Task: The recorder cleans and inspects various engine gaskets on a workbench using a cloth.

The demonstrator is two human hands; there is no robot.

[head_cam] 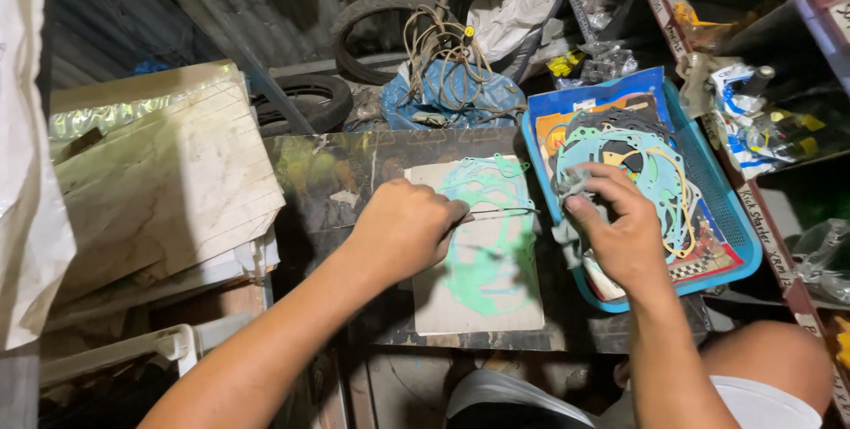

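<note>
I take the blue basket [728, 216] as my landmark. My right hand [624, 230] sits over the basket's near-left corner, its grip pinched narrow on a grey gasket piece [571, 183] at the basket's left rim. Left of the basket, a card sheet [443, 305] lies flat on the dark counter [328, 183], bearing a green gasket [491, 256]. My left hand [405, 227] rests over that sheet's left edge, grip closed on a thin wire-like tool [505, 211] pointing toward the basket. Inside the basket lie more gaskets [660, 172]. Beyond it, 1 blue bag [447, 92] carries coiled cable.
</note>
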